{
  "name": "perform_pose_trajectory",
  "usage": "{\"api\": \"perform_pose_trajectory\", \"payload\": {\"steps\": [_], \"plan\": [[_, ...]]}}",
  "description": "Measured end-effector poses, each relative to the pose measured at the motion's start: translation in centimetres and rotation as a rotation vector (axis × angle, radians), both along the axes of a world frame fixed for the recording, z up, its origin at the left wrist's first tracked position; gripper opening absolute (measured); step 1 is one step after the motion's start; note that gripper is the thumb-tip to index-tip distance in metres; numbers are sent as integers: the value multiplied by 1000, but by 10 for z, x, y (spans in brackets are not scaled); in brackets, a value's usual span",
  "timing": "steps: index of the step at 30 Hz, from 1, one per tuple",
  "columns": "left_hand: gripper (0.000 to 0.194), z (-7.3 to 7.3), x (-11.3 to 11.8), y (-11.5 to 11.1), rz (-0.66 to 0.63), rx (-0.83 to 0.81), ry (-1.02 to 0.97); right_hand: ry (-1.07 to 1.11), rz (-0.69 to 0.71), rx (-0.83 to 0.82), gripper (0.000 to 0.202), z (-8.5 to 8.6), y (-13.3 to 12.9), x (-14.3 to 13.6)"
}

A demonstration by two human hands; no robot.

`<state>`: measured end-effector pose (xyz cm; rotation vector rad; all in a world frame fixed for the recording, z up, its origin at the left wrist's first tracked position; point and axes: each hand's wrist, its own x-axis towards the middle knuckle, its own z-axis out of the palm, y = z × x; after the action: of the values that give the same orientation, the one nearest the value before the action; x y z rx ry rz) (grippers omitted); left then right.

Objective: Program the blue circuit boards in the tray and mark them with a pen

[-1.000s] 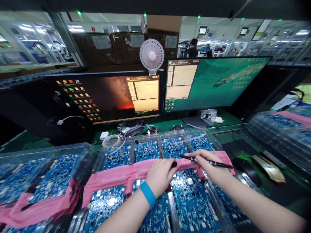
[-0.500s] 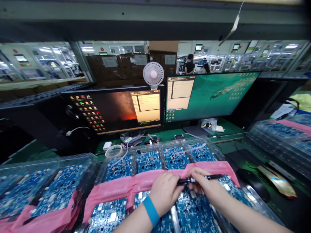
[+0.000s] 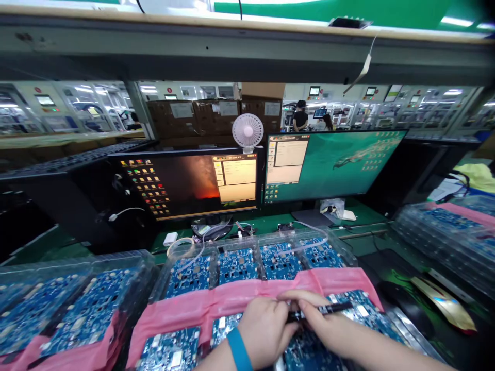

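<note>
Both hands grip a pen in curled fingers, right end free over boards.

Green bench: clear trays, monitors, dark mat.

Here's your black pen, its middle covered by your right hand, its left end lost inside your left hand! Your 2 forearms run off the bottom. Toward the left edge of the desk, the board tray is cut short; rightward, the stacked trays too. Window text on your 2 monitors: too small to read!
</note>
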<state>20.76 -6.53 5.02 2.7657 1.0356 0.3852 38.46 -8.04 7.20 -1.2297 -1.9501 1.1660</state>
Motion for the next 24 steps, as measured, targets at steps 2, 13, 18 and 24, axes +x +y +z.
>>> {"api": "perform_pose_trajectory", "payload": {"steps": [2,13,18,24], "plan": [[17,0,0,3,65,-9,-37,-37,175,-7,45,7,16,7],[23,-12,-3,22,65,145,47,-739,-147,555,26,-31,101,-5],[23,-16,-4,22,55,132,107,-797,-201,611,27,-40,109,-29],[24,-10,-2,22,46,98,157,-842,-221,637,22,-42,110,-38]]}}
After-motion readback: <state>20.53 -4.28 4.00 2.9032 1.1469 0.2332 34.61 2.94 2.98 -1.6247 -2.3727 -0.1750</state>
